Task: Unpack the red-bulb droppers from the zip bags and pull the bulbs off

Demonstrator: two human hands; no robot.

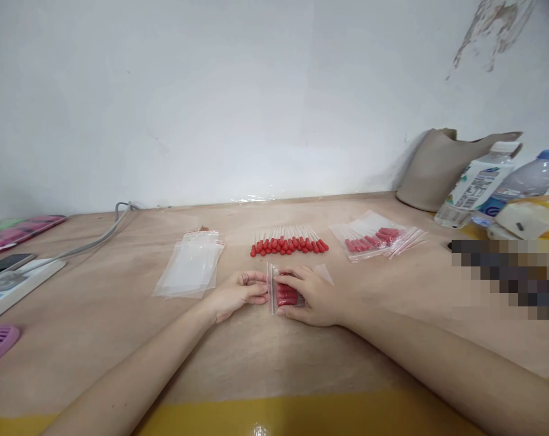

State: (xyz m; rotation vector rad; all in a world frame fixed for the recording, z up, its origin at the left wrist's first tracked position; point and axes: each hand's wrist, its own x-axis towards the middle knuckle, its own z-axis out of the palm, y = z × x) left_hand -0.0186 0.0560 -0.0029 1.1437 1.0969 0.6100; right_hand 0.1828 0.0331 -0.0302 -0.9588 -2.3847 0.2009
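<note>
Both hands come together at mid-table, with a clear zip bag (272, 306) right between them! Left hand (242, 295), narrow, fingertips up against the strip end; whether they pinch it, I cannot tell. Right hand (319, 297) holds the bag across its width, thumb near, forefinger far, with smooth red heads (287, 295) showing through the film. And look how it lies: long axis running left to right, strip to the left, so the left hand is nearer that end, while a translucent corner pokes out beyond the right hand.

Nearest of all, a glossy yellow band (274, 415) along the edge, then dull brown table covering (238, 357), faintly creased. Over on the left, a slatted purple plastic piece (6, 340) and a hard white power strip (33, 283).

Farther now! Left, a stack of flat bags (188, 269), milky and limp. Centre, just beyond the hands, a row of sticks (288, 243), pale thin shafts pointing far, rounded red tips near. Right, filled bags (377, 236), fanned and overlapping. Behind those, clear bottles (481, 181), a soft-looking beige container (431, 172), and finally the smooth, scuffed white wall (238, 103).
</note>
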